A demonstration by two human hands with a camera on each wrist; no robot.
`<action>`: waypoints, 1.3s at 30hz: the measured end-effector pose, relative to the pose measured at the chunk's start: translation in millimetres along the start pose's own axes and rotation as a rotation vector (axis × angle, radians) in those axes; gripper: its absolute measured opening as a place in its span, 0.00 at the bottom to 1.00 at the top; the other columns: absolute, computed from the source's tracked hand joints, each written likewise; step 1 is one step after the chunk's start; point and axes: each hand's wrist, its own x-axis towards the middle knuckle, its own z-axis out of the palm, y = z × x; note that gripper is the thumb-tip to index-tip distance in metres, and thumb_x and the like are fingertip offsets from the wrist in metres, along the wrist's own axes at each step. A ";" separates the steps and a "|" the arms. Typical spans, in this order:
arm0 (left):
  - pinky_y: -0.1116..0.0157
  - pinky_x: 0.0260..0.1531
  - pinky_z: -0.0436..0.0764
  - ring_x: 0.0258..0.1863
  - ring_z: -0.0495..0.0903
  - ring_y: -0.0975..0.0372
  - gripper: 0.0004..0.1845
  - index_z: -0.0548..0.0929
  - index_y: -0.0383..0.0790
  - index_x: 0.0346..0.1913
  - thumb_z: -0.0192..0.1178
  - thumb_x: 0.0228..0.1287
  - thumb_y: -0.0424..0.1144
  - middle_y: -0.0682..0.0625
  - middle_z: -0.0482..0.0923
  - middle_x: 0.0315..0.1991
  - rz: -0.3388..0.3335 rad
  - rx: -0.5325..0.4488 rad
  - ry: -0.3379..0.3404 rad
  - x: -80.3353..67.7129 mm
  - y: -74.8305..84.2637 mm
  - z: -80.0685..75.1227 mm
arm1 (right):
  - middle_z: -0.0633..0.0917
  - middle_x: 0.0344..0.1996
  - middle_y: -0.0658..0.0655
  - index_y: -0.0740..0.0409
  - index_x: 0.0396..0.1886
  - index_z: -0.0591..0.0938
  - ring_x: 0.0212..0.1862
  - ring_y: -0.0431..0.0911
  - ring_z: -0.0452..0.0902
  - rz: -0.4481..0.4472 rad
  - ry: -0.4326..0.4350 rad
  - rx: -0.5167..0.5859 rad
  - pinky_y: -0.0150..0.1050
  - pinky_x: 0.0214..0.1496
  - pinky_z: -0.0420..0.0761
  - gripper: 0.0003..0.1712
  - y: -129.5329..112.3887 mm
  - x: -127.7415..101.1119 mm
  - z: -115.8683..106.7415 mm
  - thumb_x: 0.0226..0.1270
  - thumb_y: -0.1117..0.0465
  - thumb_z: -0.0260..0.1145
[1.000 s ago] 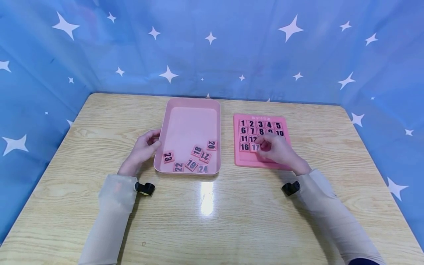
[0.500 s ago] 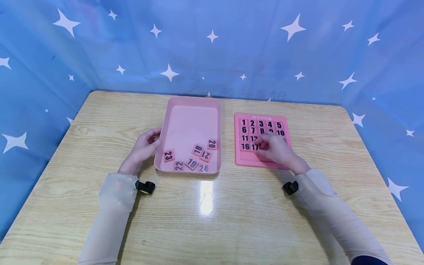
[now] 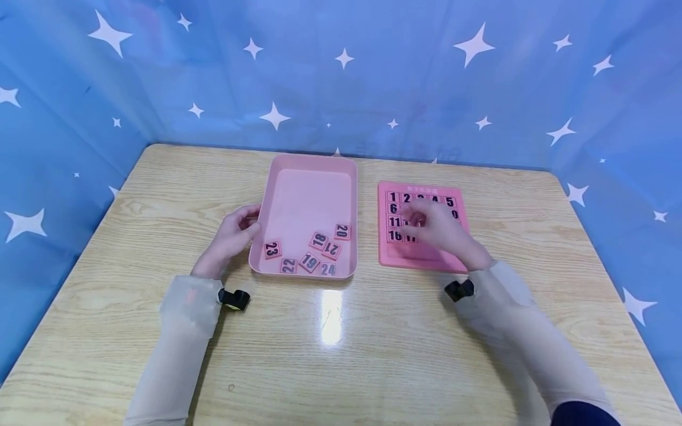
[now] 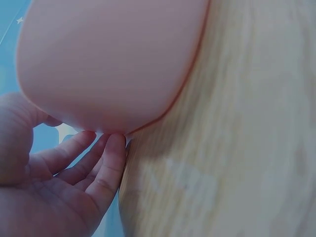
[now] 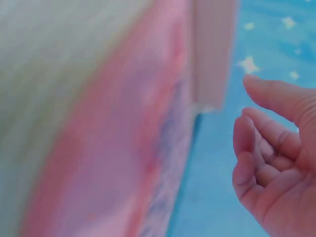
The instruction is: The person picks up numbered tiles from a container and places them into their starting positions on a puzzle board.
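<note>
A pink number board (image 3: 423, 259) lies right of centre, its upper rows filled with numbered tiles; 16 (image 3: 395, 235) and a partly hidden 17 sit in the fourth row. My right hand (image 3: 421, 219) hovers over the board's middle, fingers loosely curled and holding nothing; the right wrist view shows the hand (image 5: 266, 158) bare beside the blurred board (image 5: 123, 148). My left hand (image 3: 249, 223) rests against the left wall of the pink tray (image 3: 311, 195), and its fingers (image 4: 111, 163) touch the tray's (image 4: 113, 59) outer side. Several loose tiles lie in the tray, among them 23 (image 3: 272, 249), 18 (image 3: 319, 240) and 20 (image 3: 343, 231).
The wooden table (image 3: 341, 343) stretches bare toward me, with a light glare at its middle. Blue star-printed cloth (image 3: 341, 77) walls the table at the back and both sides. The board's bottom row is bare.
My right hand has let go of tile 17, risen and moved back over the board's middle. The left hand and tray have stayed put.
</note>
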 end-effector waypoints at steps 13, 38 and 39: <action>0.79 0.38 0.72 0.49 0.71 0.48 0.24 0.64 0.20 0.63 0.47 0.62 0.23 0.27 0.69 0.55 0.012 -0.002 0.000 -2.6 1.5 0.0 | 0.82 0.45 0.64 0.69 0.49 0.79 0.46 0.53 0.78 -0.150 -0.284 0.259 0.42 0.48 0.79 0.19 -65.8 65.5 60.1 0.55 0.71 0.67; 0.78 0.38 0.72 0.49 0.71 0.47 0.24 0.64 0.20 0.62 0.47 0.62 0.23 0.27 0.69 0.55 0.015 0.006 0.001 -2.1 1.8 -0.4 | 0.83 0.33 0.55 0.64 0.37 0.83 0.37 0.45 0.77 -0.103 -0.410 0.024 0.34 0.43 0.77 0.17 -71.4 88.3 83.8 0.49 0.59 0.75; 0.78 0.38 0.72 0.49 0.71 0.47 0.24 0.64 0.20 0.62 0.47 0.62 0.24 0.27 0.69 0.55 0.016 0.008 0.001 -2.0 1.8 -0.5 | 0.83 0.31 0.55 0.63 0.35 0.83 0.36 0.45 0.76 -0.096 -0.402 -0.003 0.34 0.43 0.76 0.17 -72.4 87.8 84.3 0.48 0.58 0.75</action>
